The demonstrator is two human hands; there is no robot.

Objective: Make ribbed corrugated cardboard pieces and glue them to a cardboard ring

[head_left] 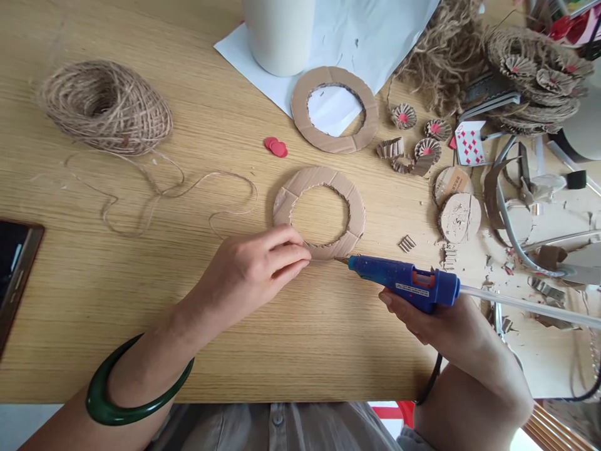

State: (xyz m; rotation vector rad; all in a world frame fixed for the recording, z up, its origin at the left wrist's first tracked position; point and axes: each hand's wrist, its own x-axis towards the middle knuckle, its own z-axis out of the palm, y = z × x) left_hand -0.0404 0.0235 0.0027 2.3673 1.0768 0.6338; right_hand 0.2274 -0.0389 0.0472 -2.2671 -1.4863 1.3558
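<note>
A cardboard ring (pixel 357 210) lies flat on the wooden table (pixel 141 300) in front of me. My left hand (pixel 253 269), with a green bangle on the wrist, pinches the ring's near edge with closed fingers. My right hand (pixel 446 326) grips a blue hot glue gun (pixel 408 285). Its nozzle points left and touches the ring's near edge, right beside my left fingertips. A clear glue stick pokes out of the gun's back to the right.
A second cardboard ring (pixel 334 109) rests on white paper (pixel 375 37) beside a white cylinder (pixel 279 34). A jute twine ball (pixel 107 106) trails loose string at left. A phone (pixel 14 263) sits at the left edge. Red discs (pixel 276 146), paper rosettes (pixel 422 150) and scraps clutter the right.
</note>
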